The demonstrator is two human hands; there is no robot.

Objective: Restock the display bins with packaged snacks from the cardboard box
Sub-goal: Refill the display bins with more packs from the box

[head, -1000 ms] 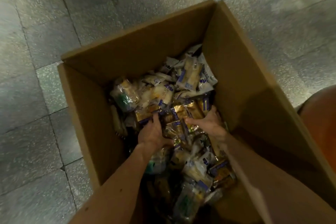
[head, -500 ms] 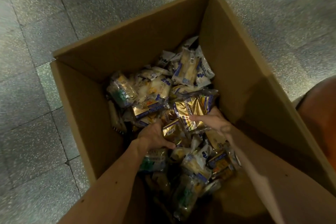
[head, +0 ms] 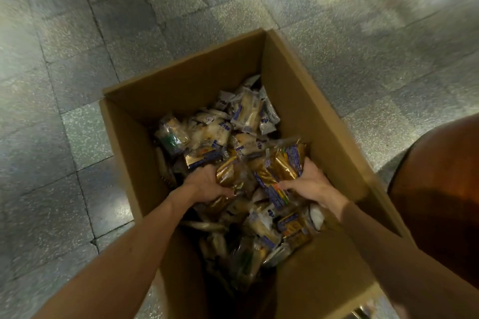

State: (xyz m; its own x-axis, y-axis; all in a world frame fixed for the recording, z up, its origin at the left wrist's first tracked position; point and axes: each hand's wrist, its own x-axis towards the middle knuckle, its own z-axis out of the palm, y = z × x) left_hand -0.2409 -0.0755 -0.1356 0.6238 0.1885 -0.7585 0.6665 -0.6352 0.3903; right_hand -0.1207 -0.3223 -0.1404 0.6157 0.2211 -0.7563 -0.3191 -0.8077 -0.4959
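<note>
Where both hands meet inside the cardboard box (head: 186, 80), gold snack packets (head: 282, 166) lie bunched between them. The left hand (head: 207, 184) has its fingers curled round the near-left packets; the right hand (head: 309, 184) has its fingers clamped round the right ones. Loose packets (head: 246, 114) surround; tiled floor (head: 77, 33) beyond.

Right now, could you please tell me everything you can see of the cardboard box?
The cardboard box is plain brown card, open at the top and upright on the grey tiled floor. Its deep inside is partly filled with a loose heap of snack packets in gold, white and blue wrappers. The left hand and right hand reach inside, each gripping packets near the heap's middle.
</note>
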